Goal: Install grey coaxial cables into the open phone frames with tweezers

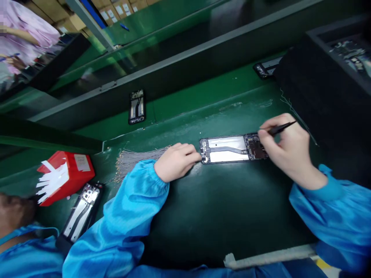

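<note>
Right fingers are pinching a tool over the phone; bunched left fingers, grip unclear, are touching its nine-o'clock end.

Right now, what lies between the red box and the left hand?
In the head view, a bundle of thin grey cables lies between the red box and the left hand; green tabletop shows between box and bundle.
</note>
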Tool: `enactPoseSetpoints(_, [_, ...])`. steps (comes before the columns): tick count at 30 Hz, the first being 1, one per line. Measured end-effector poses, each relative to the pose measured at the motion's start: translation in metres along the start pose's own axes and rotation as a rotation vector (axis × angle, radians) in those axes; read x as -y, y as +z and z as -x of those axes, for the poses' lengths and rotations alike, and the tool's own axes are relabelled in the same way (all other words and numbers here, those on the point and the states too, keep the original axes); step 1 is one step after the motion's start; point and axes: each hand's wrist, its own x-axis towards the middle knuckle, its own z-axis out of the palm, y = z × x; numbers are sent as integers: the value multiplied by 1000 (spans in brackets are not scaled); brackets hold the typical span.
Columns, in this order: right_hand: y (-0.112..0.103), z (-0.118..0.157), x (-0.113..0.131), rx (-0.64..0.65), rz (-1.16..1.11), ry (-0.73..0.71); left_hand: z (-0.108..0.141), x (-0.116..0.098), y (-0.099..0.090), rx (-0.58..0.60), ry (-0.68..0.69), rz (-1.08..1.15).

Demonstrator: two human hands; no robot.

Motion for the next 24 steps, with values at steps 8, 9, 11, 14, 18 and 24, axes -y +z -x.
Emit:
enactPoseSetpoints(8, [-14, 25, -7, 187, -105, 111, -12, -32, 3, -13, 148, -36])
enactPoseSetpoints(9, [-14, 25, -4, 223, -193, 100, -14, -33, 4, -14, 144, -30])
enactPoseSetpoints(11, [-15, 26, 1, 289, -346, 82, -18, -35, 6, -12, 139, -23])
enactPoseSetpoints(14, [-16, 28, 4, 326, -447, 85, -25, -38, 9, -14, 142, -30])
enactPoseSetpoints(18, [-16, 33, 4, 343, -450, 107, -34, -45, 14, -61, 101, -25])
enactPoseSetpoints(24, [-12, 34, 3, 325, -443, 118, -43, -51, 24, -150, -13, -9])
